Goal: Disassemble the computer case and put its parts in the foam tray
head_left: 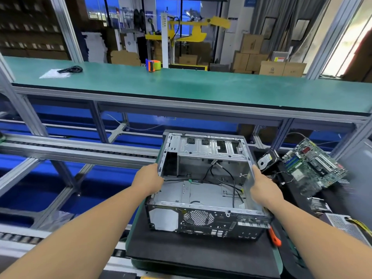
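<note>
The person holds the stripped computer case (203, 188) by its two side walls, so the weight is even. The left hand (150, 181) curls over the left wall and the right hand (263, 188) clasps the right wall. Between the fingers only loose cables (231, 182) remain; the motherboard (314, 166) lies beyond the right fingers, probably on the foam tray.

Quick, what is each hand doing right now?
Left hand: grips the left wall of the computer case.
Right hand: grips the case's right wall.
</note>
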